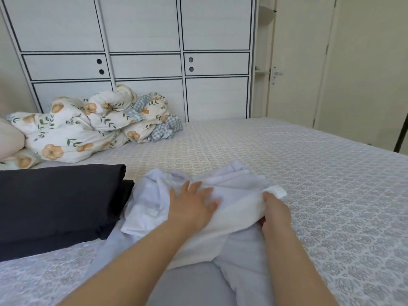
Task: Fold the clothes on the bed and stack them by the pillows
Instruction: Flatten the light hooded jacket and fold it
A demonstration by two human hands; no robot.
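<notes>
Lying on the patterned bedspread point(309, 173), near its front edge, a white garment point(231, 195) is seen, crumpled and only partly folded. Its long axis runs roughly from the upper right, where a bunched end points toward the far side of the bed, down to the lower middle, where loose cloth is spread toward the viewer. A second flap of the same cloth is turned out to the left and touches the dark pile.

The left hand point(194, 204) is laid flat on the middle of the garment, with the fingers straight and spread, pointing to the upper right; nothing is grasped by it, the cloth is only pressed down. The right hand point(276, 213) is closed on the right edge of the garment: a fold of cloth is pinched between thumb and fingers, and a small white corner sticks out just above the knuckles. Most of the garment therefore lies to the left of this grip and under the flat hand, while a lower part hangs below both wrists.

Just to the left of the garment, folded dark clothes point(57, 202) are stacked in two layers. Farther back on the left, a floral quilt point(88, 127) is heaped, with a pale pillow point(8, 140) beside it at the frame edge. Behind the bed, a white wardrobe point(141, 40) with dark lines is seen, and a cream door point(295, 62) is to the right.
</notes>
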